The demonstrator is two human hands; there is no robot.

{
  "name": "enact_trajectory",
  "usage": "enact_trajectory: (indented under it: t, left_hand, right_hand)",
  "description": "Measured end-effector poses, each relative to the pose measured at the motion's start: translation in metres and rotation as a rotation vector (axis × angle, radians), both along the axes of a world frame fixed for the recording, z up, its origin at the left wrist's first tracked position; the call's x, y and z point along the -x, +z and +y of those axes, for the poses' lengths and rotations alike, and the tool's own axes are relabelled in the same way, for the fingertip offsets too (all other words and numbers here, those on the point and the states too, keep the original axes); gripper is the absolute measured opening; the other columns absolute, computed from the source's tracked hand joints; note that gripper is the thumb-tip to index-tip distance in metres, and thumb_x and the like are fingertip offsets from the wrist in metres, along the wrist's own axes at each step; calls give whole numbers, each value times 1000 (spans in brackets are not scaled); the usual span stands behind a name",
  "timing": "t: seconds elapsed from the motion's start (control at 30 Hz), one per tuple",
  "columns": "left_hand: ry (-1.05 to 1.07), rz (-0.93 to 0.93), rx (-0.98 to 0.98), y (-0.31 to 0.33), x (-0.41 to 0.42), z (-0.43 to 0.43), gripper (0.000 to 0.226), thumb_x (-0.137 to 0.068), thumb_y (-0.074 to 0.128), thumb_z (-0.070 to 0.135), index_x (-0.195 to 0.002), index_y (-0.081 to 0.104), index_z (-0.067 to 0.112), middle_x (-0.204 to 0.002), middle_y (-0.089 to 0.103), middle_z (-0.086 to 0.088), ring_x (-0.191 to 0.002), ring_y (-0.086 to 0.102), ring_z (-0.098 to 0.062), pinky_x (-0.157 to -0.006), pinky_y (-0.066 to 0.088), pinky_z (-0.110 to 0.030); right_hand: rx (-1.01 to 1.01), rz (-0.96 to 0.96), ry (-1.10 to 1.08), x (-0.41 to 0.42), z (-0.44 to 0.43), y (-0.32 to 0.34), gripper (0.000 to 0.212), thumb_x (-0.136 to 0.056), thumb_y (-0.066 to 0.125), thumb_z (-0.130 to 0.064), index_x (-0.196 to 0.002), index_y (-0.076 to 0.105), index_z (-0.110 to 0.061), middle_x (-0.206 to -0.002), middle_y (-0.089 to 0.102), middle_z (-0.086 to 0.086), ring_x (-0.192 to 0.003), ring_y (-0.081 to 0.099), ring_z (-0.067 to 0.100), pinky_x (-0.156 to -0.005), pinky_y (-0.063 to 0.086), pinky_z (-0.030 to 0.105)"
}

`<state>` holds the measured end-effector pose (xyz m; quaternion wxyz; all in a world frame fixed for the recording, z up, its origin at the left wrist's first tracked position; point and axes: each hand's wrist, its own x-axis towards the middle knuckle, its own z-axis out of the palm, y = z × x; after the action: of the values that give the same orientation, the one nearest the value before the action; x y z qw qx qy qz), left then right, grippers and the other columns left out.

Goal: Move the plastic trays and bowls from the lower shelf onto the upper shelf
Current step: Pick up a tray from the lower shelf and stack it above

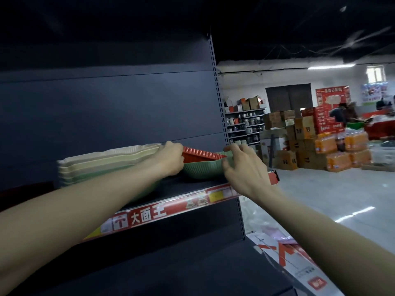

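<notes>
The left hand (171,158) reaches in over the upper shelf (188,186), its fingers curled around the left end of the red tray (201,157), thumb side hidden behind the knuckles, so it seems to grip that end though the contact itself cannot be seen clearly; the right hand (243,169) sits at the other end, fingers spread and loosely bent, the fingertips touching or just beside the rim of the green bowl (201,169), and whether it truly has hold of anything cannot be told; the red tray, ribbed along its far wall, lies nested inside the green bowl, and the bowl rests on the upper shelf near its right end, close to the perforated upright (219,103); just left of it, partly behind the left forearm, stands a stack of pale trays (111,159), cream on top and greenish lower down, also on the upper shelf; along the shelf's front edge runs a red price strip (149,214) with white characters; below it the lower shelf (171,270) shows dark and bare in the visible part; off to the right, well apart across a pale floor, cardboard boxes (303,133) and orange drink packs (350,144) are piled.
</notes>
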<state>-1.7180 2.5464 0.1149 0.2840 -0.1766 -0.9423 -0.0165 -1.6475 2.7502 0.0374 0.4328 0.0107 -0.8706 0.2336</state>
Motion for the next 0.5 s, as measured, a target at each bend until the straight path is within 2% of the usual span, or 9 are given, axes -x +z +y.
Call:
enact_trajectory:
  t: [0.1,0.2,0.33,0.5]
  left_hand:
    - [-29,24,-52,1,3,1,23,-108,57,26,-101,65,6,-98,57,-11,-89,61,-31,-76,44,-34]
    - [-55,66,-118,4,1,2,25,-107,61,28,-101,69,5,-93,57,-7,-90,62,-31,-76,40,-33]
    - [-123,112,-181,3,-3,11,22,-107,58,16,-98,72,1,-112,75,-15,-114,68,-37,-80,39,-28]
    - [-177,183,-240,4,-9,11,21,-103,57,9,-91,72,-1,-112,78,-13,-113,71,-32,-79,40,-24]
  right_hand:
    - [-58,32,-13,6,-3,1,36,-102,50,-38,-132,60,-21,-125,56,5,-116,54,27,-91,53,45]
    - [-69,23,-25,9,-5,1,35,-102,49,-37,-129,62,-19,-120,56,5,-114,53,28,-91,50,44]
    - [-68,4,-31,7,-4,-2,34,-101,50,-37,-129,61,-20,-123,57,4,-116,52,29,-94,48,44]
    - [-46,-12,-35,0,3,-4,40,-101,51,-38,-137,53,-23,-131,58,5,-121,52,28,-100,49,47]
